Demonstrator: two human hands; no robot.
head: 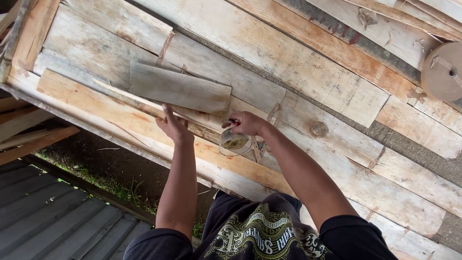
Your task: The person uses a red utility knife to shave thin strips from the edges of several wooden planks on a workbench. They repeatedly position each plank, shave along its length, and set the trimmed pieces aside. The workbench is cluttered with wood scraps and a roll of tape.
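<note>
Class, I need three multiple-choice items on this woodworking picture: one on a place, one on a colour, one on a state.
1. Where does the short grey board lie?
A. on the plank surface
B. on the grass
C. on the metal roofing

2. What colour are the person's sleeves?
A. white
B. black
C. red

3. How is the left hand?
A. clenched in a fist
B. flat against the board's lower edge
C. hanging clear

Answers: 1 A, it rests on the wide planks. 2 B, both sleeves are black. 3 B, fingers extended against the edge, while the right hand is beside a clear container.
</note>
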